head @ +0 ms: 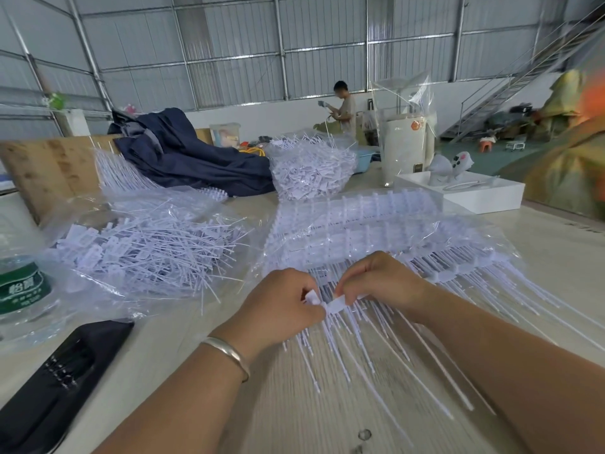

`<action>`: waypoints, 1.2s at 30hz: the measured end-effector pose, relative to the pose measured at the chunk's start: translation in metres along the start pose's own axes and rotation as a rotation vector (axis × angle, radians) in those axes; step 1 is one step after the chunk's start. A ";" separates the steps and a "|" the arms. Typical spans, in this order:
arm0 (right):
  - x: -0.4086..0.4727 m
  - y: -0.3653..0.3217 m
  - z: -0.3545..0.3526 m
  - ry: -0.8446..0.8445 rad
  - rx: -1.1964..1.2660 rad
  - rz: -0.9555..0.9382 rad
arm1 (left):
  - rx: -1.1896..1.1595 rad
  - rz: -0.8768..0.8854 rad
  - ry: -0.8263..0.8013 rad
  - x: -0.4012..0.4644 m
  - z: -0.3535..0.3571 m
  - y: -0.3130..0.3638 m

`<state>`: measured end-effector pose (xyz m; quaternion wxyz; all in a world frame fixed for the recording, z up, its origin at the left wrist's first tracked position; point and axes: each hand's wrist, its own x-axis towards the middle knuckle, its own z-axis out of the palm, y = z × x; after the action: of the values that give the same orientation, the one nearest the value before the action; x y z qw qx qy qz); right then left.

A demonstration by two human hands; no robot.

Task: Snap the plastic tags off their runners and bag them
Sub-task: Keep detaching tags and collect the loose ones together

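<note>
I have both hands closed on the work: my left hand (278,309) pinches the small white head end, my right hand (376,283) pinches the flat tag (335,304) between thumb and fingertips, and the two grips sit almost touching just above the worktop (294,404). The tag's thin tails trail down toward me under my wrists. The rack of tags on runners (360,224) lies just beyond my knuckles, and the open bag of loose tags (140,253) is out to the left of my left hand.

To do this break cleanly, I judge I should keep the pinches tight against the joint, so the bend falls on the thin neck and not on the tag body. A short, sharp twist is better than a long pull, which could drag the rack or tangle the tails. I would then carry the freed piece left into the bag.
</note>
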<state>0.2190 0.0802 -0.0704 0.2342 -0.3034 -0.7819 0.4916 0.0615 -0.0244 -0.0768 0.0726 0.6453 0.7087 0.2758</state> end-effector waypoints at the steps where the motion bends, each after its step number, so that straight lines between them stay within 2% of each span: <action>1: 0.000 0.001 -0.001 0.003 0.002 0.006 | 0.022 -0.003 0.012 -0.001 0.001 0.000; 8: 0.005 0.000 -0.005 0.056 0.093 -0.009 | 0.163 -0.136 0.283 0.003 0.011 0.019; 12: -0.003 -0.004 -0.011 -0.035 0.048 -0.015 | 0.249 -0.303 0.317 0.004 -0.004 -0.007; 15: -0.002 -0.002 -0.017 0.001 0.147 -0.096 | 0.039 -0.349 0.304 0.000 -0.015 -0.026; 18: 0.000 0.000 -0.018 0.048 0.144 -0.118 | -0.216 -0.332 0.301 0.004 -0.012 -0.017; 24: -0.004 0.000 -0.014 0.078 0.067 -0.147 | -0.250 -0.235 0.256 0.002 -0.005 0.003; 25: -0.004 -0.001 -0.014 0.081 0.055 -0.170 | -0.357 -0.278 0.217 0.000 -0.005 0.006; 28: -0.005 -0.003 -0.009 0.047 0.023 -0.250 | -0.976 -0.516 0.019 -0.001 -0.007 0.013; 30: -0.005 -0.004 -0.005 0.037 -0.042 -0.308 | -1.149 -0.566 -0.037 0.001 -0.007 0.012; 33: -0.004 -0.004 -0.001 0.052 -0.128 -0.372 | -1.075 -0.475 -0.075 0.000 -0.007 0.015; 36: -0.002 -0.002 -0.004 0.069 -0.193 -0.396 | -0.974 -0.437 -0.029 -0.003 -0.007 0.015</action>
<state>0.2226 0.0802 -0.0674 0.3225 -0.1817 -0.8613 0.3481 0.0718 -0.0286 -0.0647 0.4292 0.3780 0.6152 0.5426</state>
